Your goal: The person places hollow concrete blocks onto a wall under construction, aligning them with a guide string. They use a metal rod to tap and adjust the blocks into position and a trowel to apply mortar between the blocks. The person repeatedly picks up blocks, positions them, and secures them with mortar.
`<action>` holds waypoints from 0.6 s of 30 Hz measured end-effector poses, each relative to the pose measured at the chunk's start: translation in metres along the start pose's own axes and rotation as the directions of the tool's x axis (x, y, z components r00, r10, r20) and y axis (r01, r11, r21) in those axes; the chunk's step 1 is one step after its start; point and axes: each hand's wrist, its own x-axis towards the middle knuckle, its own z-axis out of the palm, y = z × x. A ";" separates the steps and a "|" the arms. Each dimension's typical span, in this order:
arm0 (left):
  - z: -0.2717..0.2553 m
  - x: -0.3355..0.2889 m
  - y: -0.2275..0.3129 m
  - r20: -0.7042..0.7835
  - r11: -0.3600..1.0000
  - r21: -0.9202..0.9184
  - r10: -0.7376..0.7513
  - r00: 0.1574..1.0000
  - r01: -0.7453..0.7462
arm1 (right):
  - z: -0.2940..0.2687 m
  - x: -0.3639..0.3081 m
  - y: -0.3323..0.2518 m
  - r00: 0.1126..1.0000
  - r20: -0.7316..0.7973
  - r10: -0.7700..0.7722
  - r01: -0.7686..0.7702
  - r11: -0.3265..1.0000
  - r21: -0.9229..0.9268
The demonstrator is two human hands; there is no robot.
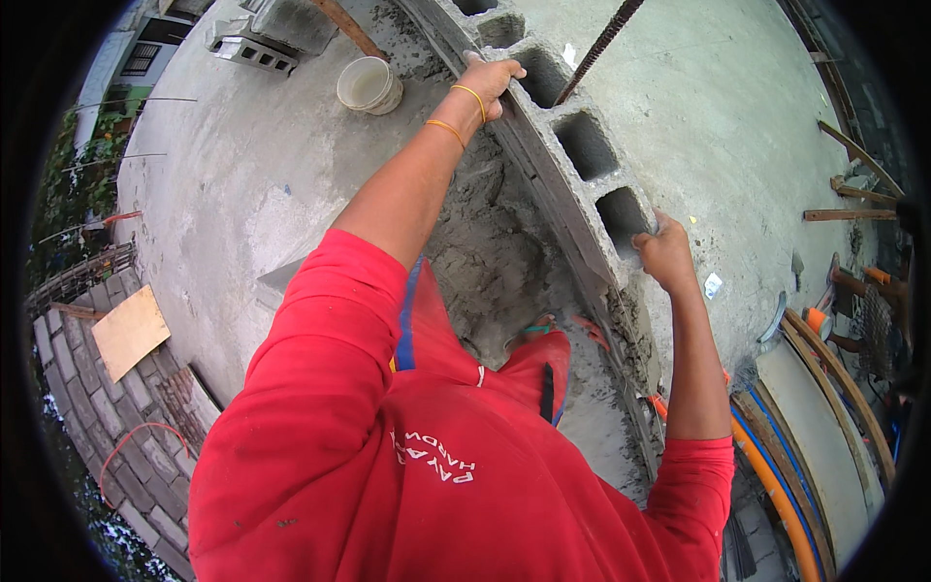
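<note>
A grey hollow concrete block (570,118) with open square cells lies along a low wall line in front of me. My left hand (490,82), two yellow bands at its wrist, is closed on the far part of the block's left edge. At the near end my right hand (667,252) grips the block's corner, its thumb at the rim of the last cell. A ribbed steel bar (601,50) rises from one cell between my hands. Beside the block's left face runs a long wooden board (543,175). Bare mortar (635,330) shows just past the block's near end.
Wet mortar (495,242) is heaped on the floor left of the board. A whitish bucket (369,85) stands farther left, with spare hollow blocks (254,53) beyond. Lumber (819,388) and an orange pipe (781,495) lie at the lower right. Plywood (131,332) is at far left.
</note>
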 end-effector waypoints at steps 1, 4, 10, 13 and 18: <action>-0.001 0.000 -0.001 0.010 1.000 -0.002 -0.008 1.000 0.008 | 0.001 0.001 0.001 1.000 -0.010 -0.004 0.004 1.000 -0.007; -0.005 -0.001 0.000 0.059 0.999 -0.035 -0.034 0.998 0.036 | 0.003 0.001 0.002 0.998 -0.056 -0.034 0.032 0.999 -0.039; -0.001 0.002 -0.004 0.052 0.999 -0.048 -0.005 0.999 0.007 | 0.009 -0.003 0.005 0.983 -0.153 -0.104 0.087 0.990 -0.113; -0.002 0.002 -0.008 0.042 0.997 -0.073 -0.023 0.999 0.026 | 0.013 -0.002 0.005 0.982 -0.173 -0.072 0.050 0.990 -0.130; -0.008 -0.017 0.001 0.101 0.992 -0.093 -0.077 0.992 0.087 | 0.016 -0.008 0.005 0.977 -0.198 -0.082 0.034 0.972 -0.232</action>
